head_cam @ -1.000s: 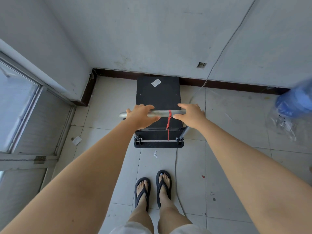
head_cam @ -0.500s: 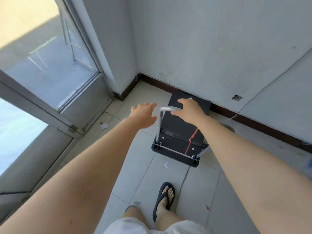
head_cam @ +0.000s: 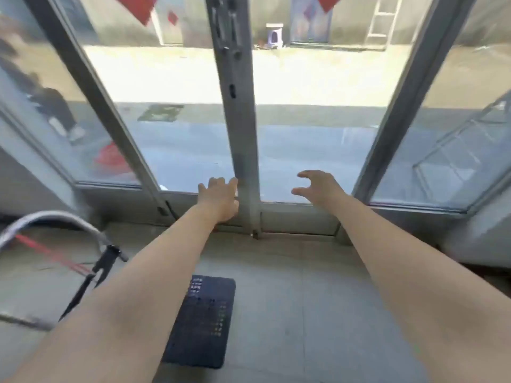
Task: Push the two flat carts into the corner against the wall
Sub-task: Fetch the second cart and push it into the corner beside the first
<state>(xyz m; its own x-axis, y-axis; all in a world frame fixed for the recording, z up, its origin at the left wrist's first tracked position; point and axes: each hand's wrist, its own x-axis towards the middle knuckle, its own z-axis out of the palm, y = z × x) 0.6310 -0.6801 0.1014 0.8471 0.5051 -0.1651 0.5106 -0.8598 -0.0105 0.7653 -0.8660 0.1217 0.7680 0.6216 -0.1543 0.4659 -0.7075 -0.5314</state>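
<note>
Both arms reach toward the glass doors at the frame's centre. The left hand [head_cam: 219, 199] and right hand [head_cam: 320, 186] are empty, fingers spread and loosely curled. At the lower left, a cart's silver handle [head_cam: 52, 219] with a red cord [head_cam: 52, 254] is blurred and cut off by the edge. A dark flat cart deck [head_cam: 201, 322] lies at lower centre, partly hidden by the left forearm.

Both forearms are bare from where they enter view down to the wrists, with no sleeve showing. The left hand [head_cam: 219, 199] and right hand [head_cam: 322, 186] are bare too, with no glove, ring, watch or band visible on either.
</note>
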